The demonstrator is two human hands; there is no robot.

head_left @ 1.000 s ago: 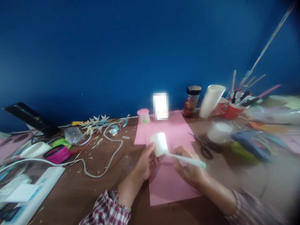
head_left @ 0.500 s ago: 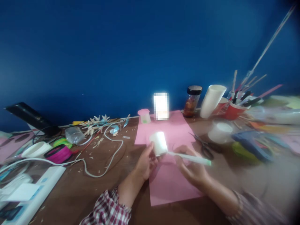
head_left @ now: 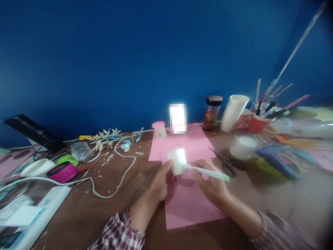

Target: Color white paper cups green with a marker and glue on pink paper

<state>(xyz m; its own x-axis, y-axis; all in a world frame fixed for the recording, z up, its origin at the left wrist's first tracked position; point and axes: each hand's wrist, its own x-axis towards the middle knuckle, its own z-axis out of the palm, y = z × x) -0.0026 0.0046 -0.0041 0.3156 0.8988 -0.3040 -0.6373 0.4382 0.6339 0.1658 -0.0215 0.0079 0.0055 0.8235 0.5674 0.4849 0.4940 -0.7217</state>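
Nearest, the checked sleeve [head_left: 121, 231] ends at the left wrist, and the other sleeve [head_left: 279, 227], blurred, at the right. Well out to the left of the left hand [head_left: 162, 182], a white power strip [head_left: 56, 199] lies on the brown counter [head_left: 111, 222]. Under and between the hands is a sheet of pink paper [head_left: 189, 215].

The left hand is closed on a small white cup [head_left: 178, 162], its thumb against the cup's near left side; the cup is slightly tilted, above the paper. The right hand [head_left: 212, 184] has its fingers closed around a pale pen [head_left: 208, 172] with a green end. The pen points left to the cup's right side; whether its tip touches is too blurred to tell.

Left of the left hand, a white cable [head_left: 110, 197] winds across the counter, with a roll of magenta tape [head_left: 63, 172] farther out. Beyond the right hand, slightly to its right, lie scissors [head_left: 227, 166].

Farther off, straight beyond the hands, stand a little pink-topped pot [head_left: 160, 130] and a bright, pixelated block [head_left: 178, 118]. Beyond the right hand are a dark-lidded jar [head_left: 212, 113], a tall white tube [head_left: 234, 113] and a red cup of pens and sticks [head_left: 260, 123]. Behind everything is a blue wall [head_left: 145, 59].
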